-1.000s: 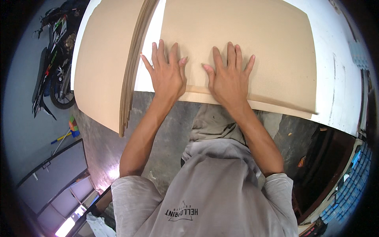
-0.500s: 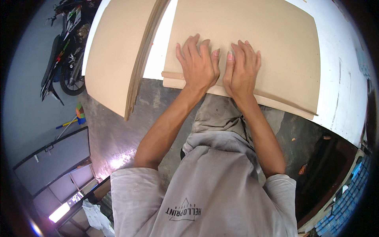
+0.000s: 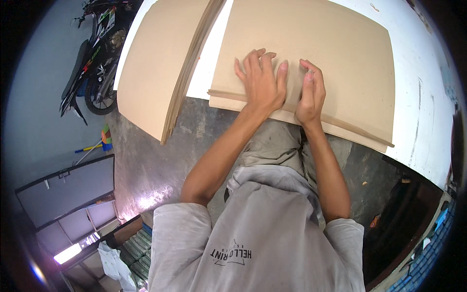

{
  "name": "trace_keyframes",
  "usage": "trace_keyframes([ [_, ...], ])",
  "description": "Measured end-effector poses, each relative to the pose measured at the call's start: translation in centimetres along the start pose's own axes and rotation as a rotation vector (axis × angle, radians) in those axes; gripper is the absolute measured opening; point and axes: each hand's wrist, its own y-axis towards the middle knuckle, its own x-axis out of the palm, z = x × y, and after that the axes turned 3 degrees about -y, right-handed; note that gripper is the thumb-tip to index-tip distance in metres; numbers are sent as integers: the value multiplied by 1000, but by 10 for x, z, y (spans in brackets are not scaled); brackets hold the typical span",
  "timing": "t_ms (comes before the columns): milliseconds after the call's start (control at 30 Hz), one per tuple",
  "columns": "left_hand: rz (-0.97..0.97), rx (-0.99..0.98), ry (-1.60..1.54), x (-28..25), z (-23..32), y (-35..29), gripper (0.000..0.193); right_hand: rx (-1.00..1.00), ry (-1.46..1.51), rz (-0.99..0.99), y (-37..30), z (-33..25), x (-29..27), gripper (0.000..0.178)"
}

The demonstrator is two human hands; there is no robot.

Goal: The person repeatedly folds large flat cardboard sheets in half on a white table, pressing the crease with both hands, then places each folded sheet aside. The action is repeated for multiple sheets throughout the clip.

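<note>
Left hand (image 3: 261,80) spread flat, palm down, on large tan flat cardboard sheet (image 3: 335,53) at twelve o'clock, holding nothing, only pressing. Right hand (image 3: 311,90) just beside it at one o'clock, fingers curled and tips pressing along the folded strip at the sheet's near edge (image 3: 340,124); no clasp visible. Second tan cardboard stack (image 3: 155,63) at ten o'clock, apart, on white table (image 3: 423,112). Likely risk: uneven pressure letting the fold spring back or crease crooked; overhanging near edge could slide off.
</note>
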Motion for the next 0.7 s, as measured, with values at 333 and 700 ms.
trace_keyframes([
  [333,-195,102,263,-60,-76,9,55,-161,-371,-114,0,-2,4,36],
  [700,-199,261,-77,-90,-98,-11,28,-274,-639,-476,-41,-45,-19,22],
])
